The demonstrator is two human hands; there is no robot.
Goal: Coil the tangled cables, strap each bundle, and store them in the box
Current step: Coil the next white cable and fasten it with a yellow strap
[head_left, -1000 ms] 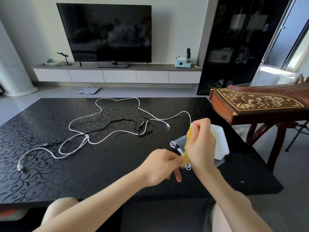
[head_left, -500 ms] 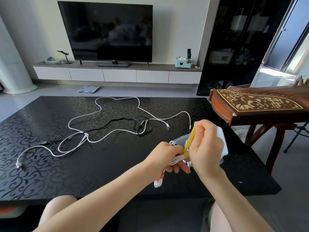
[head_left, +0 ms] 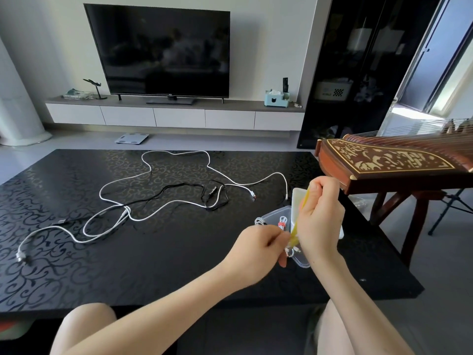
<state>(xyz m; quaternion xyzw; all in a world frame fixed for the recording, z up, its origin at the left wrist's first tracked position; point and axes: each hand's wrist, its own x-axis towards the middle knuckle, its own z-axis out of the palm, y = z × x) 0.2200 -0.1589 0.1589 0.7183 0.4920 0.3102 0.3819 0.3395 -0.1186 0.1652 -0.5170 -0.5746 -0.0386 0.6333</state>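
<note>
In both hands (head_left: 258, 243) (head_left: 320, 219), strap (head_left: 294, 233) and cable (head_left: 289, 252)

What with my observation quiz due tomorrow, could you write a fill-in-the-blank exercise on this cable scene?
1. The left hand holds a coiled white bundle while the right hand pinches a strap coloured ____.
2. On the table, the loose white cable is tangled with a cable coloured ____.
3. The clear ____ by the hands already holds coiled cable.
Missing words: yellow; black; box.
</note>
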